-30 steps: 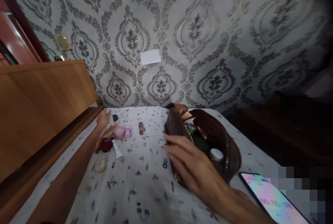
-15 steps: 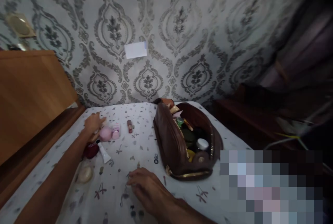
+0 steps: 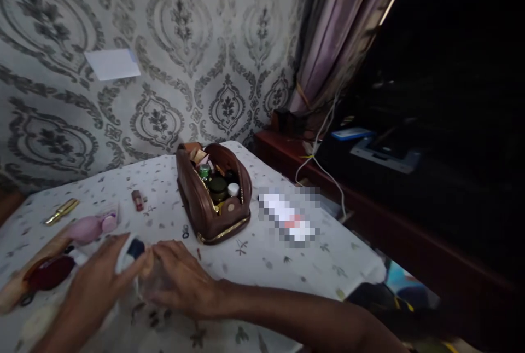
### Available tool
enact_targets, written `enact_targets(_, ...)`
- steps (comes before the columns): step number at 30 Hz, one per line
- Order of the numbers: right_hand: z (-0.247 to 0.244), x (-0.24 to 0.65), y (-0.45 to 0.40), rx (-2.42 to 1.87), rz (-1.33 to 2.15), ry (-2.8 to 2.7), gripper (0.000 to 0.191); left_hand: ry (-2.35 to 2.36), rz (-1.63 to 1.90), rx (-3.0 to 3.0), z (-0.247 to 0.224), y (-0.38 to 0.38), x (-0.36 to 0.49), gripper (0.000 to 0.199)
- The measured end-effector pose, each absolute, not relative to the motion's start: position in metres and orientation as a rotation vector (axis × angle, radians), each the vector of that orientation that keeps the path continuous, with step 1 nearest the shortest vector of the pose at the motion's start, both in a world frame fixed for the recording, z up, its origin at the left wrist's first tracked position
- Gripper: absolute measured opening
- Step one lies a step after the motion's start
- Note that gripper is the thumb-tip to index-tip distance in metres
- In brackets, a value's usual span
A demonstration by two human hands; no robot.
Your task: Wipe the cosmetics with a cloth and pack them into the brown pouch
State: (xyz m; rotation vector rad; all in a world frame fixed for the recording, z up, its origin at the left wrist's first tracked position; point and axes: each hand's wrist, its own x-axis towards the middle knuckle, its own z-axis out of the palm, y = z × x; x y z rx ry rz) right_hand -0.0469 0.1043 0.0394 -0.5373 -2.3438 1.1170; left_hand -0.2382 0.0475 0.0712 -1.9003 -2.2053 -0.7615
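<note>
My left hand (image 3: 98,282) is closed round a white tube with a dark cap (image 3: 133,252), at the lower left of the view. Touching or nearly touching it, my right hand (image 3: 180,276) has its fingers curled over something pale and see-through, too blurred to name. Left of my hands lie a dark red bottle (image 3: 51,272), a pink rounded item (image 3: 85,229) and a gold tube (image 3: 62,212). A small brown-pink lipstick (image 3: 138,200) is beyond them. The brown bag (image 3: 191,200) stands unzipped, with jars and other cosmetics inside.
The patterned cloth (image 3: 270,276) covers the table. A blurred-out item lies right of the bag. White cables (image 3: 328,172) hang by a dark red ledge (image 3: 274,148) at the right, below a pink curtain (image 3: 328,24). A white card (image 3: 112,64) is on the wall.
The view has turned right. My left hand has come back from the far left, and the white tube has left the cloth into it. My right hand has moved up beside it.
</note>
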Motion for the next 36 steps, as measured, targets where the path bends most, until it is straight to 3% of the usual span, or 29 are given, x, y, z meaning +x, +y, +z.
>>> enact_targets(4,0.026,-0.046,0.092,-0.570,1.090,-2.436,0.068,-2.193,-0.637,-2.070,0.041,0.014,-0.204,0.031)
enact_targets(9,0.011,-0.047,0.089,-0.508,1.100,-2.446,0.069,-2.298,-0.615,-1.904,0.041,0.000,-0.181,0.031)
enact_targets(12,0.010,-0.048,0.091,-0.518,1.123,-2.425,0.057,-2.279,-0.782,-1.964,0.050,0.002,-0.178,0.028)
enact_targets(18,0.014,-0.047,0.090,-0.464,1.190,-2.366,0.061,-2.298,-1.196,-1.698,0.073,0.017,-0.195,0.028)
enact_targets(22,0.012,-0.048,0.089,-0.503,1.162,-2.376,0.051,-2.175,-1.411,-1.605,0.074,0.024,-0.188,0.026)
enact_targets(28,-0.003,-0.053,0.091,-0.416,1.110,-2.297,0.032,-1.988,-0.875,-2.286,0.044,-0.001,-0.178,0.040)
enact_targets(36,-0.004,-0.053,0.090,-0.463,1.033,-2.314,0.020,-2.134,-0.013,-2.030,0.048,-0.012,-0.180,0.059)
